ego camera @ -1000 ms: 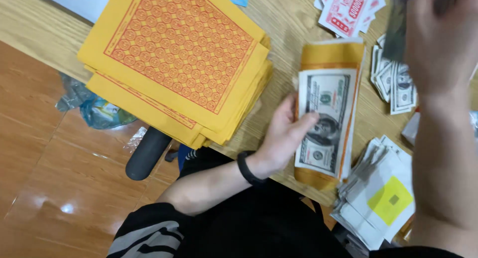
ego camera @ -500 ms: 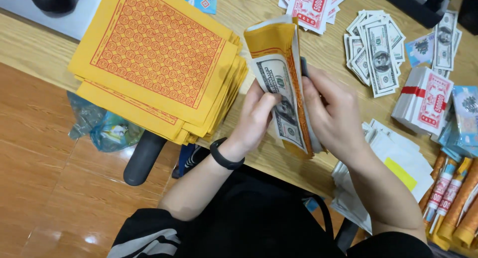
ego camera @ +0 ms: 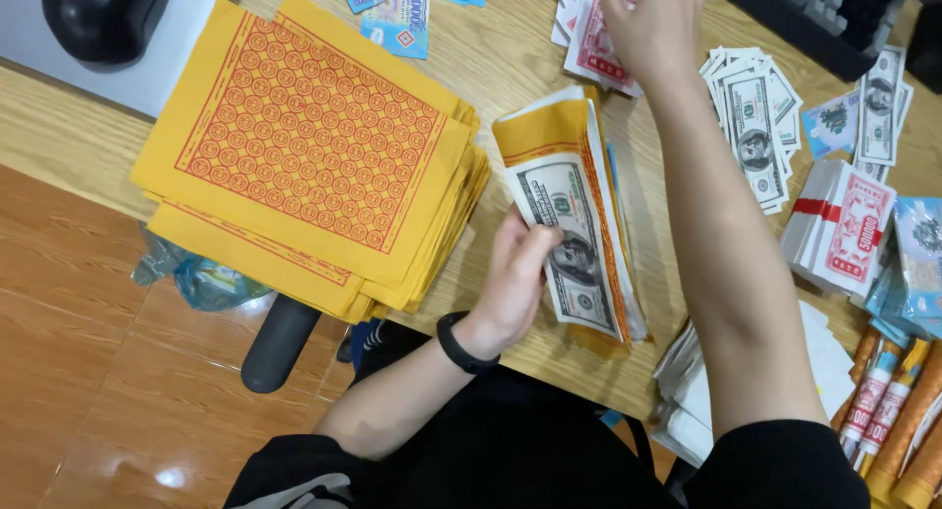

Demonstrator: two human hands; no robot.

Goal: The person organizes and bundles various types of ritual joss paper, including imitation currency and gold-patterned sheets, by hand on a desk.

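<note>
Head camera looks down on the left hand [ego camera: 518, 283], which grips a bundle of banknote-printed paper [ego camera: 574, 229] wrapped in a yellow sheet, thumb across its face, tilted up off the wooden table [ego camera: 510, 57] near the middle. The right hand [ego camera: 653, 23] stretches to the far edge, fingers resting on a pile of red-and-white notes [ego camera: 589, 43]; whether it grasps one I cannot tell. Left of the bundle lies a thick stack of yellow sheets with red coin print [ego camera: 314, 156]. To the right sit loose grey notes [ego camera: 756, 126] and a banded red packet [ego camera: 844, 234].
</note>
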